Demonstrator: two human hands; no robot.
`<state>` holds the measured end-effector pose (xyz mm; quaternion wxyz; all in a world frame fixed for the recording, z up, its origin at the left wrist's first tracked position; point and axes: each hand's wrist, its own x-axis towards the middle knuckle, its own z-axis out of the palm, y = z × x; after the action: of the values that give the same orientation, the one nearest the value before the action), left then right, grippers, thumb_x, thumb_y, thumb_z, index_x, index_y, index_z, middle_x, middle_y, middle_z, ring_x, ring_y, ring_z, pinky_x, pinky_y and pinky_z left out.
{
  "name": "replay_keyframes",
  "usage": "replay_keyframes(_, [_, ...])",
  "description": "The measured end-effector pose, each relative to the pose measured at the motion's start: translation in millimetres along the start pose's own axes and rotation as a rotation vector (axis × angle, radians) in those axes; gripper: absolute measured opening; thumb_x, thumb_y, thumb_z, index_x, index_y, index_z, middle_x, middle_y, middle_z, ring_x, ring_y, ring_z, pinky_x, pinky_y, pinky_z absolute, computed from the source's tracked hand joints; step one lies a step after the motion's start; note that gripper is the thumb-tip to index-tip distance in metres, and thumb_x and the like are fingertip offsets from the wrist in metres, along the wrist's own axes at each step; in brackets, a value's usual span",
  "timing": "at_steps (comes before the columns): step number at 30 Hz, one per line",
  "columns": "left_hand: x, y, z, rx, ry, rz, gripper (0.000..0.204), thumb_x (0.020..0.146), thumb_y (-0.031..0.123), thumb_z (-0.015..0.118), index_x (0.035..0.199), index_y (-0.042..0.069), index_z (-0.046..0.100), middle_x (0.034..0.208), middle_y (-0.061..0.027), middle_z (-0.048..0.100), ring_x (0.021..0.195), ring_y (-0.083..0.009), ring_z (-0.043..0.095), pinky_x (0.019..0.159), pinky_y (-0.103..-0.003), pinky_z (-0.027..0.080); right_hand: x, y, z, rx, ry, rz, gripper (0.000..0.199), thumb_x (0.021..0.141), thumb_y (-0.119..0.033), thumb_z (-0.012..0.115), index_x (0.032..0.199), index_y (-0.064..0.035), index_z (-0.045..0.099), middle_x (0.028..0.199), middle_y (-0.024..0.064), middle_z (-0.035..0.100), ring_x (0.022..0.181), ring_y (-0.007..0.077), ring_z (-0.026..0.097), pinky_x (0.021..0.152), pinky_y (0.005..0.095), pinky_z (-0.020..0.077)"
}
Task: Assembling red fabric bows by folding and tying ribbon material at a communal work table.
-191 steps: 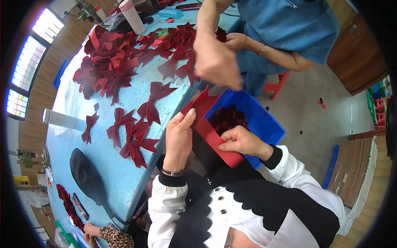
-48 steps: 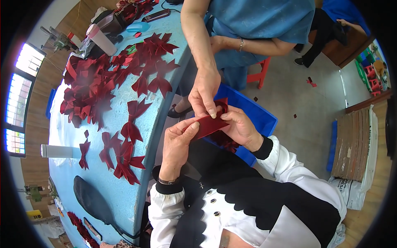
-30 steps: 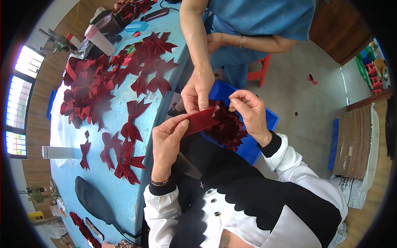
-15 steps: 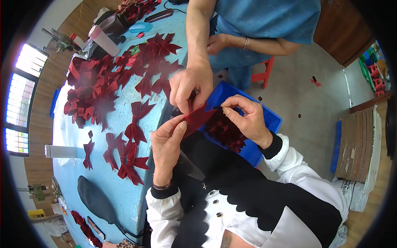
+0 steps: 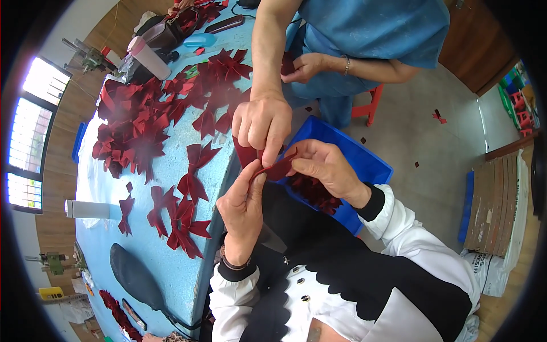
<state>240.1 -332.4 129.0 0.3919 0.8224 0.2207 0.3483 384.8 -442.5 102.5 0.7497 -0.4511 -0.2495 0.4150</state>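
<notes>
Over the table's edge, a dark red fabric bow (image 5: 279, 169) is held between my two hands. My left hand (image 5: 241, 199) pinches its middle between thumb and fingers. With thumb and fingers closed, my right hand (image 5: 326, 171) grips its right end. A co-worker's hand (image 5: 263, 126) reaches in from the far side, a finger touching the bow near my left fingertips. That person's other hand (image 5: 305, 67) holds another dark red piece. Below my right hand stands a blue crate (image 5: 364, 162) with dark red pieces (image 5: 313, 192) inside.
The light blue table (image 5: 171, 279) carries a large heap of red bows (image 5: 134, 122) and several single ones. A pink-topped tumbler (image 5: 149, 58), a white cup (image 5: 87, 209) and a black padded object (image 5: 135, 277) stand or lie there. A red stool (image 5: 367, 107) is beyond the crate; stacked cardboard (image 5: 491, 205) is at right.
My right hand has moved left and now grips the bow's end. The bow has turned flatter. The co-worker's near hand has shifted to press at its middle; their other hand now shows a red piece.
</notes>
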Motion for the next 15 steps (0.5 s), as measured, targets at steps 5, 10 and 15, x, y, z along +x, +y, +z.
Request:
replay_keyframes(5, [-1, -3, -2, -0.077, -0.028, -0.064, 0.025, 0.083, 0.003, 0.064, 0.108, -0.001, 0.063, 0.087, -0.0072, 0.067, 0.078, -0.0075, 0.059, 0.071, -0.02, 0.048, -6, -1, 11, -0.289, -0.035, -0.131, 0.014, 0.084, -0.008, 0.064, 0.092, 0.0019, 0.06, 0.084, 0.0053, 0.063, 0.071, 0.0144, 0.06, 0.064, 0.0238, 0.0481])
replay_keyframes(10, [-3, -5, -6, -0.453, -0.093, -0.225, 0.029, 0.086, 0.003, 0.06, 0.114, -0.004, 0.057, 0.092, -0.0094, 0.066, 0.085, -0.0113, 0.061, 0.077, -0.022, 0.048, -7, 4, 16, -0.795, -0.075, -0.71, 0.018, 0.076, -0.006, 0.071, 0.087, 0.0006, 0.06, 0.08, 0.0081, 0.061, 0.068, 0.0186, 0.059, 0.059, 0.027, 0.0471])
replay_keyframes(15, [-2, -8, -6, -0.772, -0.16, -0.319, 0.032, 0.088, 0.001, 0.056, 0.118, -0.008, 0.052, 0.1, -0.0145, 0.064, 0.094, -0.0171, 0.061, 0.084, -0.026, 0.048, -8, 9, 15, -0.908, -0.142, -0.905, 0.018, 0.073, -0.004, 0.072, 0.084, 0.0002, 0.059, 0.078, 0.0118, 0.06, 0.067, 0.0226, 0.059, 0.06, 0.0291, 0.0472])
